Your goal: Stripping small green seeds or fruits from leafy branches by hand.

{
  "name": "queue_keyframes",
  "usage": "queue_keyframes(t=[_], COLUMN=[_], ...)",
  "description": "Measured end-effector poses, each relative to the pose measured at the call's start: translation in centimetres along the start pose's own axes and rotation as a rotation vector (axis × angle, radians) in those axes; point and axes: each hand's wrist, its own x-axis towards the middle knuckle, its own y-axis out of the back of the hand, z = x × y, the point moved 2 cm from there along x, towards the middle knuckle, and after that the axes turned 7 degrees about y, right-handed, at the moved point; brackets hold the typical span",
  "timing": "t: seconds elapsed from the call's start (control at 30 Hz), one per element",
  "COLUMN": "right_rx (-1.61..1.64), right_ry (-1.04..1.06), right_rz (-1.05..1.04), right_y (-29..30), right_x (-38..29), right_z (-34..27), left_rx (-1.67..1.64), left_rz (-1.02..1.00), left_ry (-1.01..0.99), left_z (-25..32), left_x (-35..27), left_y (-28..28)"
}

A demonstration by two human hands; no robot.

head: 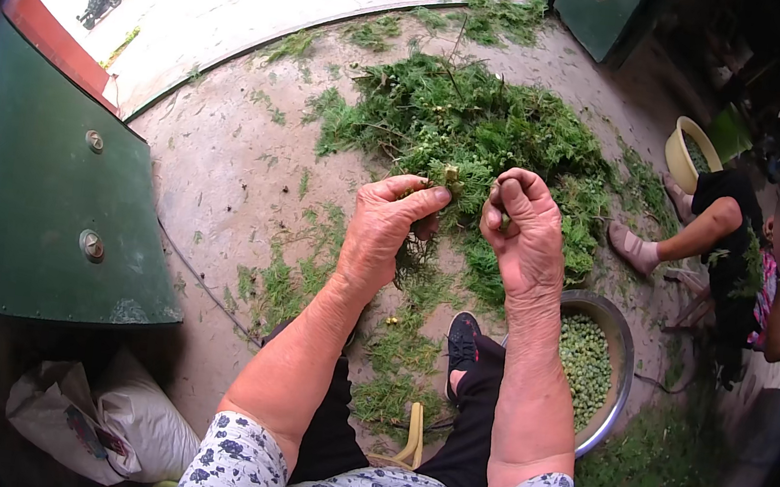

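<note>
My left hand (pixel 396 219) pinches a conifer sprig (pixel 417 257) between thumb and fingers; its darker tips hang below the palm, and a pale yellowish-green bit shows by the thumb. Just to its right, apart from it, my right hand (pixel 524 223) is raised with fingers curled against the thumb. A small greenish piece, seemingly a cone (pixel 505 221), shows between those fingers, mostly hidden. Beyond both hands lies a large heap of green conifer branches (pixel 476 116). Beside my right forearm stands a metal basin (pixel 627 343) holding many small green cones (pixel 581 366), partly covered by the arm.
Green metal door leaves (pixel 42 189) stand at left and at upper right. White sacks (pixel 138 424) lie lower left. A seated person (pixel 730 232) is at right, near a cream-colored basin (pixel 675 157). A cable (pixel 202 280) crosses the concrete floor, with scattered clippings (pixel 387 395) between my feet.
</note>
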Motion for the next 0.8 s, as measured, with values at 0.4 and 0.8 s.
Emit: queue_keyframes(t=[0.4, 0.8], right_rx=[-0.897, 0.063], right_ry=[0.269, -0.107], right_rz=[-0.082, 0.117], right_y=[-2.5, -1.2], right_x=[-0.8, -0.4], right_z=[0.2, 0.1], left_rx=[0.649, 0.034], left_rz=[0.039, -0.045], left_ry=[-0.279, -0.027], left_z=[-0.5, -0.1], left_x=[-0.1, -0.3], left_y=[-0.1, -0.2])
